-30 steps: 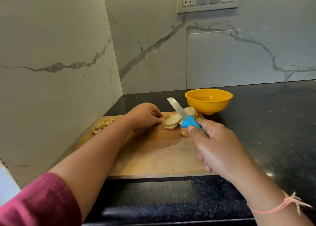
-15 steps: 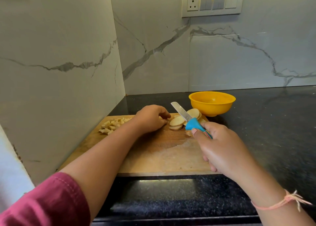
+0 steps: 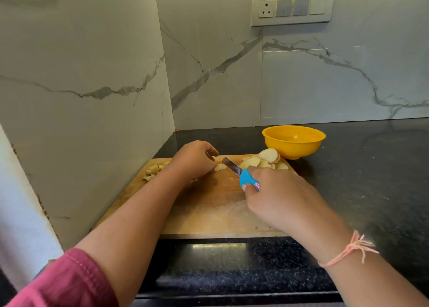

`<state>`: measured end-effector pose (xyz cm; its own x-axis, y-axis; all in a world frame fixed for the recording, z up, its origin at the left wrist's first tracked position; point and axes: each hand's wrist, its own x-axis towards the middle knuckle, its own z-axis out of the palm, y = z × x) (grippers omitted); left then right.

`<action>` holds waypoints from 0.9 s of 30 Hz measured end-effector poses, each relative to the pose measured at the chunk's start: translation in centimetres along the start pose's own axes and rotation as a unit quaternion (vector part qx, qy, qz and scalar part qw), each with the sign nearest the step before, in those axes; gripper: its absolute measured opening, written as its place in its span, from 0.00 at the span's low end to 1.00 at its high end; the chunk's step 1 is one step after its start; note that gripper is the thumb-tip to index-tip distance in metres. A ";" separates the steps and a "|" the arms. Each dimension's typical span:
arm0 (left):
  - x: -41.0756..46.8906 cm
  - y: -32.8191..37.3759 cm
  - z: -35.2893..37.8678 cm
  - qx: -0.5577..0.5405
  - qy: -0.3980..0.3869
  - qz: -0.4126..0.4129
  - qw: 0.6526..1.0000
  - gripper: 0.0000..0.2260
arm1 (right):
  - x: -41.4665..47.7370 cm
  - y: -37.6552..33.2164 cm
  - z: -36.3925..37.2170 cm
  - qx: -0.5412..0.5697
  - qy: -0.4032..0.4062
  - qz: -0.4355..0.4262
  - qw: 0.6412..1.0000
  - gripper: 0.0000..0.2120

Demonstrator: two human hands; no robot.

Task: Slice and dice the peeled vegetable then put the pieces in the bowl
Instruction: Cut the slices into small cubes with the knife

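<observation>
**Wet, thin slices under a short blade**

At the far left of the wooden cutting board [image 3: 209,211] lies a small heap of diced bits [image 3: 154,171], touching the board near the wall. Next comes the left hand [image 3: 193,160], knuckles up and fingers curled, its tips holding a pale piece [image 3: 220,167] down on the wood. Just beside that piece is the knife [image 3: 232,166], blade angled toward the left fingertips. The right hand [image 3: 276,195] wraps its fingers closed round the knife's blue handle.

Further right, a loose pile of round slices [image 3: 264,160] overlaps on the board's far corner, just in front of the yellow bowl [image 3: 293,149], which looks empty.

The vegetable seems light and firm, probably stiff enough to snap rather than bend. Freshly cut faces are likely damp and slippery, so a slice may skate under the blade. The safer hold is from above, fingertips tucked back and pressing the piece flat, away from the edge. The dice are small and scatter easily, so scooping them together should work better than pinching each one.
</observation>
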<state>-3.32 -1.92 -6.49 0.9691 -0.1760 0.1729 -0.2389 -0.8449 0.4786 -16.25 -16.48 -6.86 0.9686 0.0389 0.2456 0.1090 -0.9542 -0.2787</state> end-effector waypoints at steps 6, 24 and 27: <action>0.0 0.1 0.5 0.005 0.010 -0.029 1.000 0.13 | 0.7 -1.2 0.2 -0.018 -0.018 0.000 1.000 0.17; -0.4 0.4 0.6 -0.023 0.037 -0.057 0.997 0.15 | -1.0 -1.5 -1.7 -0.034 0.009 -0.022 0.999 0.17; -0.4 0.5 0.5 -0.033 0.037 -0.066 0.997 0.15 | 0.1 -1.8 -0.5 -0.027 0.009 -0.014 1.000 0.18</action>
<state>-3.81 -2.55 -6.77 0.9859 -0.0254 0.1655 -0.1146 -0.8230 0.5563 -16.44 -14.92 -5.84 0.9611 0.0619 0.2690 0.1243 -0.9671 -0.2218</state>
